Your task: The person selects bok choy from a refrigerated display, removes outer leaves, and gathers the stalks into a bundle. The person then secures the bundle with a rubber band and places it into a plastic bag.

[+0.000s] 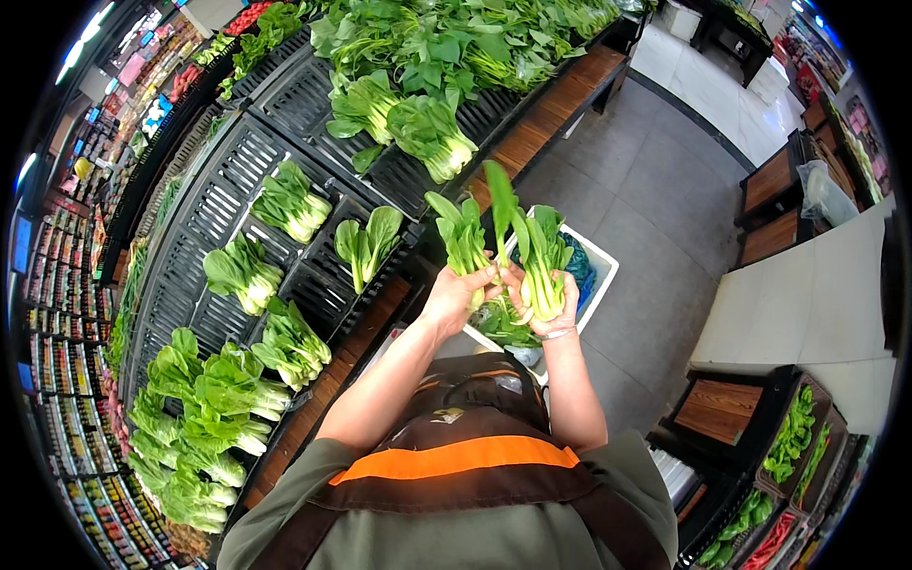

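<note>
A bunch of leafy green stalks (462, 234) stands upright in my left hand (452, 296), gripped near its lower end. My right hand (559, 306) cradles a second bunch of greens (543, 267) from below. A single leafy stalk (502, 203), blurred at its leaf, rises between the two hands; the fingers of both meet at its lower end, and which of them grips it I cannot tell. Under the hands is a white foam box (604, 274) with loose greens (504, 324) and a blue plastic bag (586, 267) inside.
To the left, black slatted display trays (206, 192) hold several bok choy (292, 203) and a heap of lettuce (206, 420). Beyond lie more leafy greens (456, 43). A wooden ledge (552, 110) edges the stand. Grey tile floor (641, 171) runs along the right.
</note>
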Motion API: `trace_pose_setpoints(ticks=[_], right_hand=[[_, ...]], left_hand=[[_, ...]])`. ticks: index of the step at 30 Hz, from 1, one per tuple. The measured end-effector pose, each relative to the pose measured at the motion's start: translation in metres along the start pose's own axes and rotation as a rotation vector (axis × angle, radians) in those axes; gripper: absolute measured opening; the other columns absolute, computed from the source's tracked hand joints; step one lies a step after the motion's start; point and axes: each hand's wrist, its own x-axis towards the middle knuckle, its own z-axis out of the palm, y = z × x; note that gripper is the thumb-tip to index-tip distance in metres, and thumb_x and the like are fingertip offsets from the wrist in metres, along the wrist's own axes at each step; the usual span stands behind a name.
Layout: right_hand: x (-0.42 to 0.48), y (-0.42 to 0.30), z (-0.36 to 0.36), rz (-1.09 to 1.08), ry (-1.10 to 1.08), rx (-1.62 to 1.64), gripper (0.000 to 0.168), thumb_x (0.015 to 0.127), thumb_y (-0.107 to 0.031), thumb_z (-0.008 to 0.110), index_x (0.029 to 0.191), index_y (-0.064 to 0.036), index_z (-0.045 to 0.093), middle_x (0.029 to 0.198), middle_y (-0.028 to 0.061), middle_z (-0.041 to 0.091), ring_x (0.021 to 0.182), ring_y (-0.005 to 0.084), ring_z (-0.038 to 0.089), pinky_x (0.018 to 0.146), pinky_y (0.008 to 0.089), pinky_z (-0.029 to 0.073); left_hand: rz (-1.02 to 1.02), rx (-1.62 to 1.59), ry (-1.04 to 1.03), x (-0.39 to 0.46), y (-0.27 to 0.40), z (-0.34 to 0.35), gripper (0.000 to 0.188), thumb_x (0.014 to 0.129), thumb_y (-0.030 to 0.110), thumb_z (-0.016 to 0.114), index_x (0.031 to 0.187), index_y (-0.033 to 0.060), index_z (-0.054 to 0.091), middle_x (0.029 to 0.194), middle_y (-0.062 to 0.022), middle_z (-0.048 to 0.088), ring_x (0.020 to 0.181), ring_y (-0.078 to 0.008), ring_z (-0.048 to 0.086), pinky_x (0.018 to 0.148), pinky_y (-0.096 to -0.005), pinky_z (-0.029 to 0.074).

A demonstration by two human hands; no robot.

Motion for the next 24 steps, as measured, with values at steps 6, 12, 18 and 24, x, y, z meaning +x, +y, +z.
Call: trace_pose_setpoints(ticks=[6,12,18,24], right_hand=[[-0.011,0.001,-0.003,-0.099,0.053,0.125,0.067,0.083,-0.045,0.059,0.125,0.006,0.048,0.136,0.0289,0.041,0.126,0.0396,0.043,0.094,0.0442,0.05],[-0.009,0.01,-0.009,-0.161,0.033,0.174,0.062,0.084,-0.041,0.06,0.125,0.004,0.05,0.133,0.0234,0.048,0.13,0.0385,0.04,0.096,0.0435,0.049],[-0.005,0.01,-0.015,-0.221,0.129,0.234,0.056,0.085,-0.047,0.055,0.124,-0.007,0.054,0.128,0.0159,0.054,0.13,0.0392,0.039,0.096,0.0482,0.048],[-0.002,-0.017,-0.005,-0.171,0.146,0.074,0.059,0.084,-0.043,0.057,0.132,-0.01,0.049,0.138,0.0229,0.042,0.129,0.0403,0.04,0.09,0.0483,0.052]], left_hand=[[-0.091,-0.251,-0.077,0.005,-0.009,-0.008,0.041,0.087,0.002,0.061,0.125,0.0052,0.046,0.113,-0.0123,0.059,0.104,-0.0273,0.061,0.094,-0.0394,0.051],[-0.091,-0.444,0.007,0.005,-0.026,-0.012,0.037,0.09,0.008,0.06,0.125,0.0073,0.047,0.117,-0.0089,0.057,0.107,-0.0286,0.058,0.096,-0.0421,0.05],[-0.124,-0.579,0.148,0.013,-0.038,-0.024,0.033,0.093,0.012,0.057,0.125,0.0115,0.049,0.115,-0.0051,0.057,0.108,-0.0274,0.058,0.095,-0.0422,0.049],[-0.008,-0.402,0.02,-0.018,-0.016,-0.04,0.046,0.091,0.013,0.06,0.133,0.014,0.043,0.117,-0.0043,0.056,0.108,-0.0246,0.059,0.091,-0.04,0.051]])
